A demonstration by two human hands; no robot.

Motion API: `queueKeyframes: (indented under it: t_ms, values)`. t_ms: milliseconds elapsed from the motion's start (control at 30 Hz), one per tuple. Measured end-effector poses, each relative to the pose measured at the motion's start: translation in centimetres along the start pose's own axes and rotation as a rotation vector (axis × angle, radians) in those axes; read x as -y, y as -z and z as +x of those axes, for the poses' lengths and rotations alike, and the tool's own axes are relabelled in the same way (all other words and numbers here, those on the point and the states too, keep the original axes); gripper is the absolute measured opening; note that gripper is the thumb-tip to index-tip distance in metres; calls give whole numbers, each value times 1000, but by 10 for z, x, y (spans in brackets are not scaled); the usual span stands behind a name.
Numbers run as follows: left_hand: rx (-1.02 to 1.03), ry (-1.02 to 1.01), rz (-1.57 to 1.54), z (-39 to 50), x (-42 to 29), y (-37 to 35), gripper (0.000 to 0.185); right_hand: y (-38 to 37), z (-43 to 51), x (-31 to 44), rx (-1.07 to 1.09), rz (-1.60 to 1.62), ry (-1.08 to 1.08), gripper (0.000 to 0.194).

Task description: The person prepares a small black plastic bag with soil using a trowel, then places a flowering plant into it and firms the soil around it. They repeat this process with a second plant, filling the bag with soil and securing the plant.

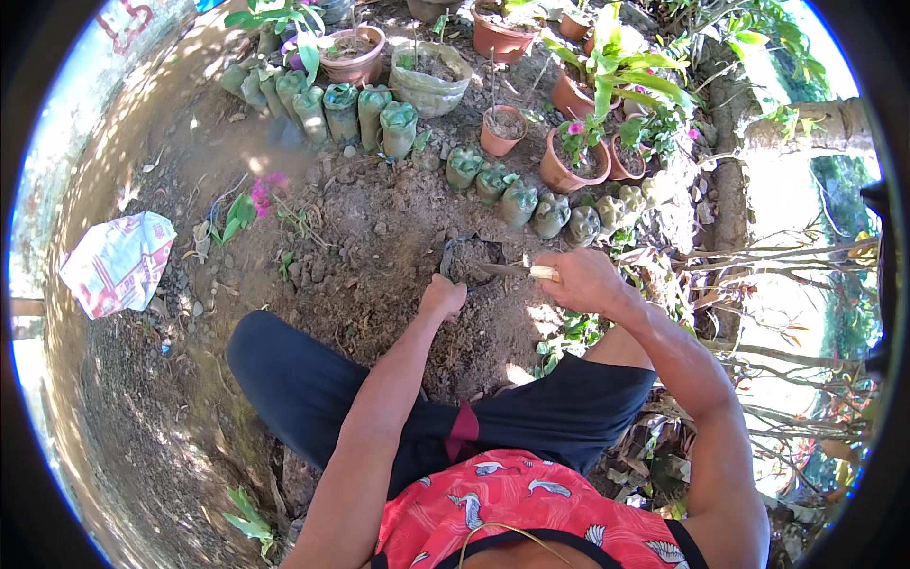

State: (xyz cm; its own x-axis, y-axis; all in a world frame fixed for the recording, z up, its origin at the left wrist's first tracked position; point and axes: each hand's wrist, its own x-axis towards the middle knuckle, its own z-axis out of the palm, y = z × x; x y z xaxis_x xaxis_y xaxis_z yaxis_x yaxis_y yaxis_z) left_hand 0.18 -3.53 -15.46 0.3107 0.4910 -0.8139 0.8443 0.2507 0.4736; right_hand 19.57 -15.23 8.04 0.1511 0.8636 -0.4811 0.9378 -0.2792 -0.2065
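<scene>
A black plastic grow bag (447,256) filled with loose soil (469,257) rests on the ground in front of my knees. My left hand (444,295) is closed on the near-left edge of this bag. In my right hand (584,279) is the pale yellow handle (544,273) of a small hand tool. Its narrow metal blade (503,270) points left, with the tip at the soil inside the bag; whether it is a trowel or a knife cannot be made out. Dug, crumbly earth (398,313) surrounds the bag.
Upturned green plastic bottles (517,204) form a border beyond the bag. Behind them stand terracotta-coloured pots (569,167) with plants. A printed white sack (121,263) lies at left, near a cut sprig with pink flowers (264,193). Thin branches (775,259) reach in from the right.
</scene>
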Motion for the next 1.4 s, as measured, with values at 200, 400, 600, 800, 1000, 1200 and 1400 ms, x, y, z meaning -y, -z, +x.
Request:
queueKeyframes:
  t_ms: [200, 400, 600, 800, 1000, 1200, 1400]
  values:
    - [-144, -128, 9, 49, 28, -20, 40, -97, 68, 2, -10, -95, 39, 28]
    - [-388, -345, 137, 19, -2, 6, 41, -146, 27, 27, -69, 331, -204, 38]
    - [-474, -353, 171, 9, 2, -12, 42, -99, -8, 34, -90, 448, -200, 38]
    - [-178, -103, 196, -10, -11, -9, 48, -28, -23, 7, -14, 161, 0, 34]
    - [-112, -142, 120, 34, 21, -11, 46, -128, 35, 7, -58, 92, 49, 25]
    - [-260, -453, 139, 24, 12, -6, 37, -57, -23, 15, -29, 276, -86, 27]
    - [-220, -299, 91, 21, 1, -16, 48, -90, -3, 8, -12, 185, -112, 28]
